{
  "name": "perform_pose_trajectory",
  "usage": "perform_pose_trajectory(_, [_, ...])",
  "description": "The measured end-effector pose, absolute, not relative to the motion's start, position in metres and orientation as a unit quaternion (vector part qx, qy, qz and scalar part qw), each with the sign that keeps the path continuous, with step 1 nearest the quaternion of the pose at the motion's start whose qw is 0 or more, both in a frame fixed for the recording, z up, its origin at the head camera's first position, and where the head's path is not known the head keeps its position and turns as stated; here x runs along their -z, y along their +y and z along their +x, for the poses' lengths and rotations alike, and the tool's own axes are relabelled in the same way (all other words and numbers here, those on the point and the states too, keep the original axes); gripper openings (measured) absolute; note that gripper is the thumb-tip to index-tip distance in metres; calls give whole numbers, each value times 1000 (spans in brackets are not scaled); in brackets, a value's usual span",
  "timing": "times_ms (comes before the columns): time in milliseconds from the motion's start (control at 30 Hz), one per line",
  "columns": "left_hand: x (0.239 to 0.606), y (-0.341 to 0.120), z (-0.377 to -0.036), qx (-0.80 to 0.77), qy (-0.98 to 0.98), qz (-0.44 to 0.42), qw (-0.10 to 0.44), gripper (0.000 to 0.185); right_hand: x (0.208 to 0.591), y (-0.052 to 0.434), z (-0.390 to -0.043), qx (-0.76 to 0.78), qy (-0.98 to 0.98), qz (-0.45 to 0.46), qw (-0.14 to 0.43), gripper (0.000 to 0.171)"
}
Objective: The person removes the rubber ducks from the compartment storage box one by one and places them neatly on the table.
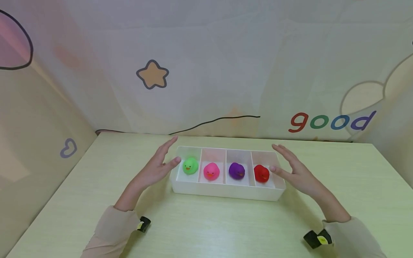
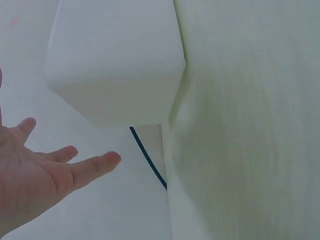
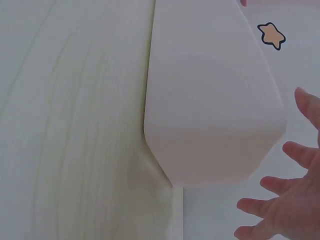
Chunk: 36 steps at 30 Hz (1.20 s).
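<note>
The white divided tray [image 1: 226, 190] lies on the pale green table [image 1: 338, 200], long axis running left to right, with a green duck [image 1: 190, 166], pink duck [image 1: 211, 171], purple duck [image 1: 237, 170] and red duck [image 1: 261, 173] one per compartment. The left hand [image 1: 158, 165] and right hand [image 1: 295, 170] flank its short ends, fingers straight and spread, holding nothing, about equally near; whether the thumbs touch the rim is unclear.

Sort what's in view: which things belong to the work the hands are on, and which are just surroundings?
In hand:
- white divided tray, flanked by the open left hand and right hand
- green duck, pink duck, purple duck, red duck, one per compartment

Just surroundings:
- table
- backdrop cloth with star and the word "good"
</note>
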<state>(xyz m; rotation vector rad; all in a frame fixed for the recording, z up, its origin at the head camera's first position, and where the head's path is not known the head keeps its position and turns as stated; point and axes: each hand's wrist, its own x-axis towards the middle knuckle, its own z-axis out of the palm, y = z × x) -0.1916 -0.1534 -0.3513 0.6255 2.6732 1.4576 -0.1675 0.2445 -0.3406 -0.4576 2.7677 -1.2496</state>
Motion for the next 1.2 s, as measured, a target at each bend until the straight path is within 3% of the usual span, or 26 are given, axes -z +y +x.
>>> perform_pose_trajectory(467, [352, -152, -190, -556, 812, 154, 87, 66, 347, 240, -166, 445, 883, -148, 9, 48])
perform_pose_trajectory(733, [357, -154, -194, -554, 815, 135, 107, 60, 352, 238, -168, 420, 895, -151, 10, 44])
perform_pose_trajectory(1067, [362, -154, -198, -542, 824, 123, 108, 55, 355, 228, -168, 376, 909, -153, -94, 33])
perform_pose_trajectory(1200, [362, -155, -199, -540, 826, 118, 111, 55, 355, 227, -168, 390, 901, -163, -99, 32])
